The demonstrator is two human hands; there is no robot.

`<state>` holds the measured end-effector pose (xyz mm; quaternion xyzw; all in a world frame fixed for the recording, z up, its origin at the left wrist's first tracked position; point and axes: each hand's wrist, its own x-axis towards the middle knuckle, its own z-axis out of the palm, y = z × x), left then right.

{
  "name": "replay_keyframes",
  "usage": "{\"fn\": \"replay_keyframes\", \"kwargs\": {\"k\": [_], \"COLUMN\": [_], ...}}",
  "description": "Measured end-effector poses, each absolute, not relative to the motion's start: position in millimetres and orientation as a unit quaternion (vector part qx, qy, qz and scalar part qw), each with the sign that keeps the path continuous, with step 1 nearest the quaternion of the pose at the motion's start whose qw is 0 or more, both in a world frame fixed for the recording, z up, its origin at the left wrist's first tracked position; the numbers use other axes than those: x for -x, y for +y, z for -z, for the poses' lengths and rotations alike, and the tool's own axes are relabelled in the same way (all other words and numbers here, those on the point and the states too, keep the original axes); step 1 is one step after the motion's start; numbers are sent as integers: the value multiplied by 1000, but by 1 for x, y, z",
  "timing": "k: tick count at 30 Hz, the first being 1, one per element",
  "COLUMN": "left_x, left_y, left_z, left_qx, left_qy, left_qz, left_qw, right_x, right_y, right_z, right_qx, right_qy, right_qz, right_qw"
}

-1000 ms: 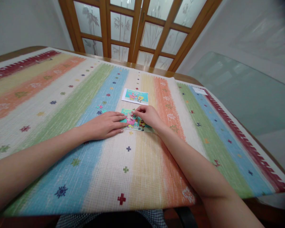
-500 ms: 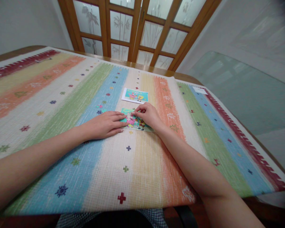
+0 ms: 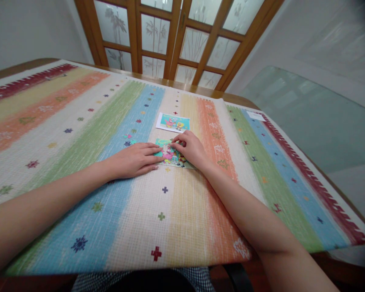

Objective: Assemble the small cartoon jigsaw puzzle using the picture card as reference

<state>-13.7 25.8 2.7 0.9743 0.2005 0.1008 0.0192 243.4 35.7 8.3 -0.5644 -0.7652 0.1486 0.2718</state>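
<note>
A small jigsaw puzzle [image 3: 170,156] with cartoon figures on a turquoise ground lies on the cloth in front of me, a pale gap showing in its upper left part. My left hand [image 3: 136,159] rests flat with fingers stretched out, their tips on the puzzle's left side. Over the upper middle of the puzzle, my right hand [image 3: 187,148] is closed in a pinch on a puzzle piece, mostly hidden by the fingertips. Just behind is a white-bordered picture card [image 3: 174,123] with similar figures. Loose puzzle pieces [image 3: 128,136] lie beyond my left hand.
A striped tablecloth [image 3: 146,211] with snowflakes, crosses and trees covers the table. Near the far right edge lies a white paper slip [image 3: 256,116]. Wooden doors [image 3: 170,44] with frosted panes stand behind the table, and a glass panel [image 3: 307,117] is on the right.
The right hand's fingertips have shifted very slightly to the right over the puzzle. My left hand stays in place.
</note>
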Motion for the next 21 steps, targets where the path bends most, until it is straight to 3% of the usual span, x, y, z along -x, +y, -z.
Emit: {"fn": "replay_keyframes", "kwargs": {"k": [21], "left_x": [12], "left_y": [25], "left_z": [-6], "left_qx": [-974], "left_qy": [187], "left_qz": [-120], "left_qw": [47], "right_x": [-241], "right_y": [29], "right_z": [-25], "right_qx": [541], "right_qy": [-824], "right_qz": [-87], "right_qw": [147]}}
